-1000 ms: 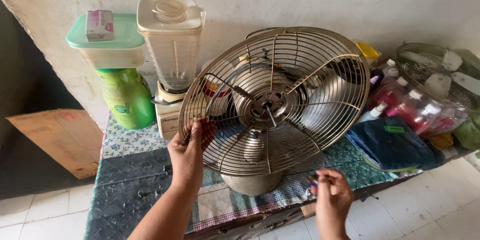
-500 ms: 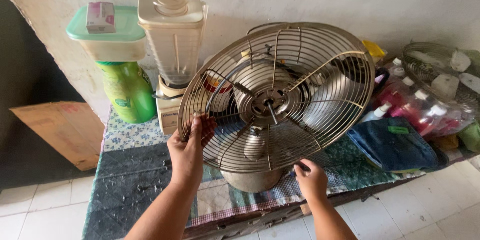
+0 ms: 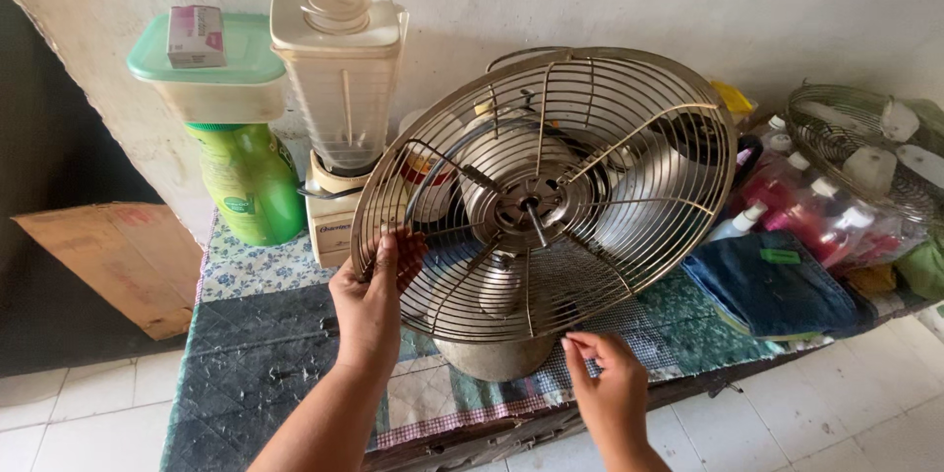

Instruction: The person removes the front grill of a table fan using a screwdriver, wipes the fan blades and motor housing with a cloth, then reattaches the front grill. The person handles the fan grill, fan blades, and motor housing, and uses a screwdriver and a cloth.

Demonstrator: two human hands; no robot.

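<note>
Your metal fan [image 3: 541,206] stands on the patchwork-covered table [image 3: 256,334], its wire guard [image 3: 610,108] tilted toward you, with a blender [image 3: 339,98] and a green bottle [image 3: 251,182] behind it to the left. A folded blue cloth [image 3: 772,280] and a bag of small bottles [image 3: 816,211] lie to the right. Your left hand [image 3: 372,300] grips the guard's left rim as before, fingers curled through the wires. Your right hand [image 3: 605,383], which hung below the table edge a second ago, has risen to the guard's lower rim, thumb and forefinger pinching a wire or clip there; which, you cannot tell. Both hands now bear on the guard.
</note>
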